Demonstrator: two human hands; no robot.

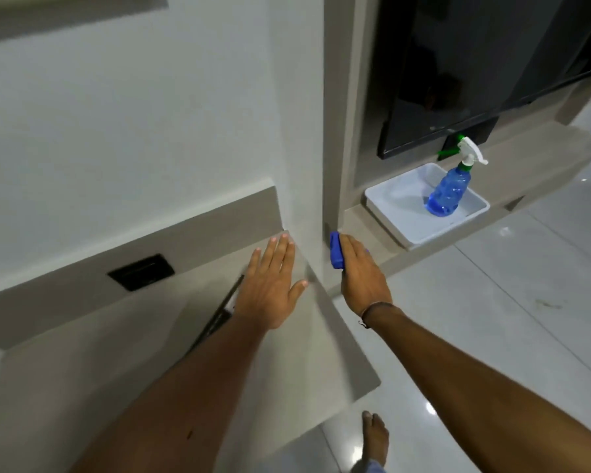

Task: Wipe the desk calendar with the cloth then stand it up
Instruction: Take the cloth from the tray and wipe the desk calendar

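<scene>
The desk calendar (223,308) lies on the beige desk (82,363), mostly hidden under my left forearm; only a dark thin edge and a bit of white show. My left hand (270,285) hovers flat over the desk's far right corner, fingers spread, holding nothing. My right hand (362,271) rests on a lower ledge to the right and covers a blue cloth (335,250), which sticks out at the fingertips.
A white tray (406,196) on the ledge holds a blue spray bottle (447,192). Above it hangs a dark screen (475,70). A black socket plate (140,272) sits in the desk's back panel. A white pillar (301,131) stands between the desk and the ledge. A bare foot (374,438) stands on glossy floor tiles.
</scene>
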